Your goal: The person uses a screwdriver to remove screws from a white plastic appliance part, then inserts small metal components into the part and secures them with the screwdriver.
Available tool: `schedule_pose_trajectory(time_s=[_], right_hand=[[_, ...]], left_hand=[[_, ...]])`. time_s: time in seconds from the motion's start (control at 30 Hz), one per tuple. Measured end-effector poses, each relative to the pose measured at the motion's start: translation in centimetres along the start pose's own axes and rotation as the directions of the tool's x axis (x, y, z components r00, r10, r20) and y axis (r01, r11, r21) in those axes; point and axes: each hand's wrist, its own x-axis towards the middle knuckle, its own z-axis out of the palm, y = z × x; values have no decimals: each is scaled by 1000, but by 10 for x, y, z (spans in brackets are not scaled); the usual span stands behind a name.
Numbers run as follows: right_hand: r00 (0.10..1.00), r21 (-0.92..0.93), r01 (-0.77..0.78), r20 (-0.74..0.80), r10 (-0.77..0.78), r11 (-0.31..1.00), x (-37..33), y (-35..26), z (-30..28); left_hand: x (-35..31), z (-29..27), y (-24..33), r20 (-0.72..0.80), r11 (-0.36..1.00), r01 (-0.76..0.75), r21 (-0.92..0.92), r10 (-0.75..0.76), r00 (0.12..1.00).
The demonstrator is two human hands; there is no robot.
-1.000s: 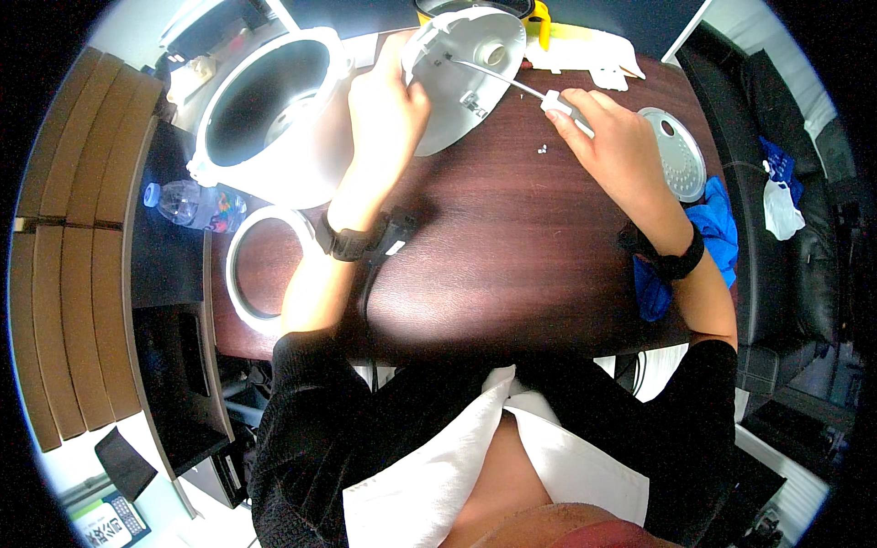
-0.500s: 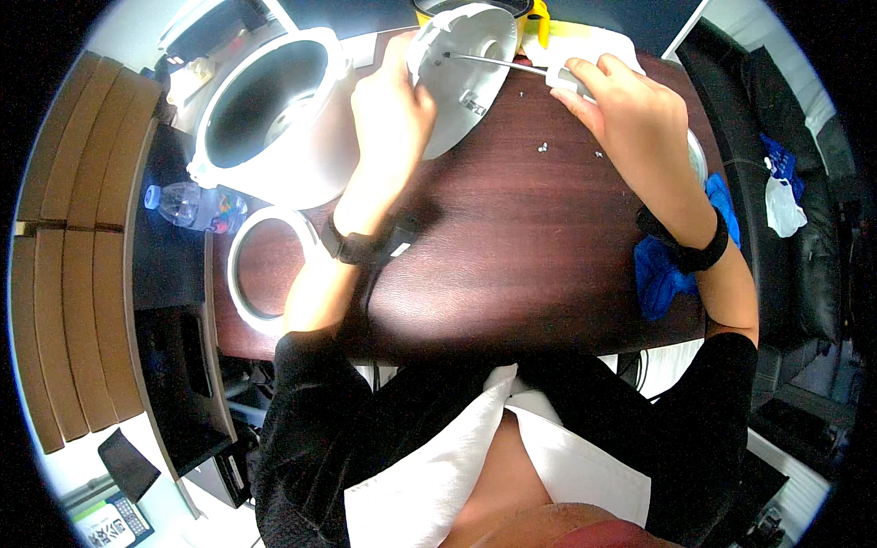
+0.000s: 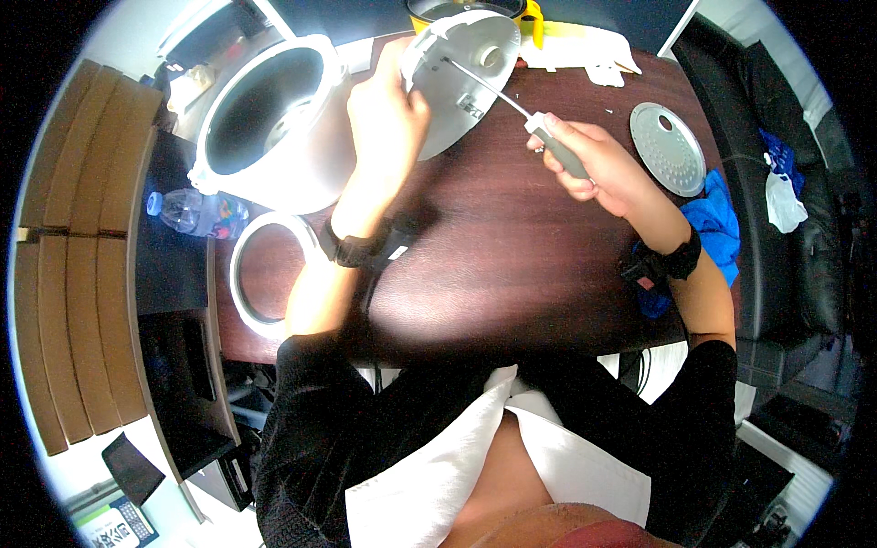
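Observation:
My left hand (image 3: 388, 119) is closed on the near left edge of a round grey-white lid (image 3: 457, 114), which stands tilted up beside a white cooker body (image 3: 306, 173). In my right hand (image 3: 598, 164) is a screwdriver (image 3: 559, 153) with a grey and white handle, the fingers wrapped round it. The shaft points up and left, and its tip meets the lid's inner face close to my left hand. The cooker body leans open, its dark grey inside showing.
A pale ring (image 3: 239, 297) lies at the table's left, near a plastic bottle (image 3: 187, 212). To the right are a perforated metal disc (image 3: 671, 160) and a blue cloth (image 3: 717, 228). Behind the lid stand a yellow-handled pot (image 3: 535, 23) and a whitish piece (image 3: 589, 50).
My right hand has dropped lower and turned, now holding the screwdriver from below at a steeper slant. The perforated disc has come into view. My left hand and the lid have barely shifted.

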Motion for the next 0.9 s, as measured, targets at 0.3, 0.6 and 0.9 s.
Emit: schedule_pose_trajectory(time_s=[0.3, 0.6, 0.9], right_hand=[[507, -983, 177, 57, -860, 40, 5, 2, -2], [481, -992, 0, 111, -870, -126, -3, -11, 2], [474, -989, 14, 135, -870, -145, -6, -15, 4]], left_hand=[[1, 0, -1, 12, 1000, 15, 6, -15, 1000], [2, -4, 4, 49, 999, 47, 25, -48, 998], [3, -3, 1, 57, 998, 59, 3, -59, 997]])
